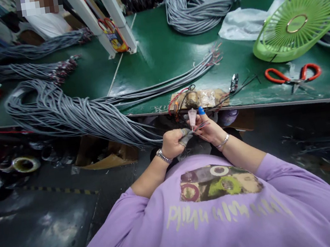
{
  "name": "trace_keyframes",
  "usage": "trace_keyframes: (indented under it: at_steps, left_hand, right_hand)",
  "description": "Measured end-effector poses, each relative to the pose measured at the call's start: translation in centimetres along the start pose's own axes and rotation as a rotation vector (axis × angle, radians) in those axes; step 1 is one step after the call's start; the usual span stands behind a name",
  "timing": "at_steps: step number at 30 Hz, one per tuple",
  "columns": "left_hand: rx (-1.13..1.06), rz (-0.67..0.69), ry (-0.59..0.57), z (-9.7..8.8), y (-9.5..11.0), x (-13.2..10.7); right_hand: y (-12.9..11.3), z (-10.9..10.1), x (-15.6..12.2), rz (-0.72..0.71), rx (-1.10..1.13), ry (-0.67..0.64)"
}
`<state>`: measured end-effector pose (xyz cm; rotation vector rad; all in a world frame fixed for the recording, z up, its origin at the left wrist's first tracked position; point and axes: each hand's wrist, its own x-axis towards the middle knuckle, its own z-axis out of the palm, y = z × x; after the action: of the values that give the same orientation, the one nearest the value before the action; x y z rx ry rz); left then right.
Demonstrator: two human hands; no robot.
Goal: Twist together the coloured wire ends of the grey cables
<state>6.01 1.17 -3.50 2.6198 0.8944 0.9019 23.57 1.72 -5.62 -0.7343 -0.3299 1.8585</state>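
Observation:
My left hand (174,143), with a metal watch at the wrist, is closed around the end of a grey cable (188,133); its thumb and finger wear greyish covers. Thin coloured wires (201,126) fan out of that end toward my right hand (210,130). The right fingers are curled in on these wires, palm partly showing; one fingertip has a blue cover and another a pale pinkish one. A thick bundle of grey cables (84,114) hangs over the table edge to the left of my hands. The exact fingertip contact is too small to make out.
On the green table (151,68) lie more cable coils (200,8), a small board with wires (200,98), red-handled pliers (293,77), a green fan (298,23) and a plastic bag (241,24). A white post (121,19) rises behind. Another person (46,21) is at the far left.

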Motion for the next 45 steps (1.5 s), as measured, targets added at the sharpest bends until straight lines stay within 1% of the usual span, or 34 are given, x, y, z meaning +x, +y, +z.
trace_keyframes:
  at_steps: [2, 5, 7, 9, 11, 13, 15, 16, 18, 20, 21, 23, 24, 25, 26, 28, 29, 30, 32, 34, 35, 37, 39, 42, 44, 45]
  left_hand:
    - [-0.015, 0.011, 0.005, -0.6, 0.6, -1.0]
    - [-0.020, 0.008, -0.009, -1.4, 1.2, -3.1]
    - [-0.032, -0.002, -0.056, -1.7, 1.2, -4.6]
    - [-0.021, -0.054, -0.144, -1.5, 0.9, -5.8]
    - [0.047, -0.169, -0.262, -1.1, 0.2, -6.5]
    - [0.118, -0.294, -0.379, -0.7, -0.7, -6.7]
    - [0.125, -0.360, -0.429, -0.6, -1.6, -6.5]
    - [0.102, -0.365, -0.418, -0.7, -1.9, -6.3]
    - [0.034, -0.340, -0.333, -1.3, -2.4, -5.5]
    - [-0.029, -0.282, -0.210, -2.3, -2.8, -4.3]
    - [-0.050, -0.250, -0.149, -2.8, -3.0, -3.5]
    - [-0.061, -0.198, -0.042, -3.9, -3.5, -1.6]
    - [-0.051, -0.180, -0.005, -4.4, -3.8, -0.4]
    - [-0.026, -0.171, 0.015, -4.8, -4.2, 0.9]
    - [0.016, -0.168, 0.016, -5.1, -4.7, 2.2]
    - [0.159, -0.176, -0.049, -5.4, -5.8, 5.1]
    - [0.258, -0.191, -0.101, -5.5, -6.4, 6.6]
    - [0.360, -0.216, -0.158, -5.6, -6.9, 7.9]
    - [0.543, -0.304, -0.254, -5.9, -7.8, 10.3]
    - [0.661, -0.372, -0.351, -6.2, -8.3, 12.0]
    - [0.697, -0.381, -0.397, -6.5, -8.5, 12.7]
    - [0.732, -0.352, -0.478, -7.0, -8.8, 13.6]
    - [0.722, -0.328, -0.536, -7.4, -9.0, 14.2]
    - [0.669, -0.333, -0.613, -7.8, -9.5, 14.6]
    - [0.629, -0.331, -0.635, -7.7, -9.7, 14.7]
    - [0.608, -0.327, -0.628, -7.6, -9.8, 14.7]
  right_hand:
    - [0.1, -0.4, -0.1, 0.008, 0.024, -0.009]
    - [0.2, -1.2, -0.3, 0.045, 0.041, 0.035]
    - [0.4, -1.7, -0.4, 0.074, 0.018, 0.052]
    - [0.7, -2.3, -0.5, 0.065, -0.042, 0.045]
    - [1.0, -2.8, -0.6, 0.005, -0.138, 0.034]
    - [1.2, -3.2, -1.0, -0.071, -0.283, 0.031]
    - [0.7, -3.4, -1.7, -0.164, -0.492, 0.024]
    - [0.1, -3.4, -2.3, -0.225, -0.602, 0.019]
    - [-1.7, -3.2, -3.6, -0.399, -0.795, 0.016]
    - [-4.3, -3.0, -4.9, -0.658, -0.941, 0.070]
    - [-5.9, -3.2, -5.3, -0.815, -1.015, 0.136]
    - [-9.0, -4.3, -5.6, -1.121, -1.170, 0.351]
    - [-10.5, -5.2, -5.3, -1.226, -1.251, 0.472]
    - [-11.8, -6.4, -4.8, -1.277, -1.311, 0.570]
    - [-12.9, -7.9, -4.1, -1.283, -1.347, 0.633]
    - [-14.4, -10.8, -2.4, -1.199, -1.321, 0.709]
    - [-14.8, -12.2, -1.6, -1.133, -1.252, 0.749]
    - [-15.0, -13.3, -1.0, -1.099, -1.151, 0.785]
    - [-14.9, -14.6, -0.2, -1.059, -0.990, 0.827]
    - [-14.6, -14.8, -0.2, -1.059, -0.891, 0.831]
    - [-14.4, -14.6, -0.4, -1.071, -0.862, 0.819]
    - [-14.2, -14.1, -0.8, -1.109, -0.813, 0.785]
    - [-14.2, -13.6, -1.1, -1.140, -0.761, 0.780]
    - [-14.4, -13.0, -1.3, -1.110, -0.645, 0.814]
    - [-14.5, -12.7, -1.4, -1.079, -0.581, 0.805]
    - [-14.5, -12.5, -1.4, -1.073, -0.566, 0.793]
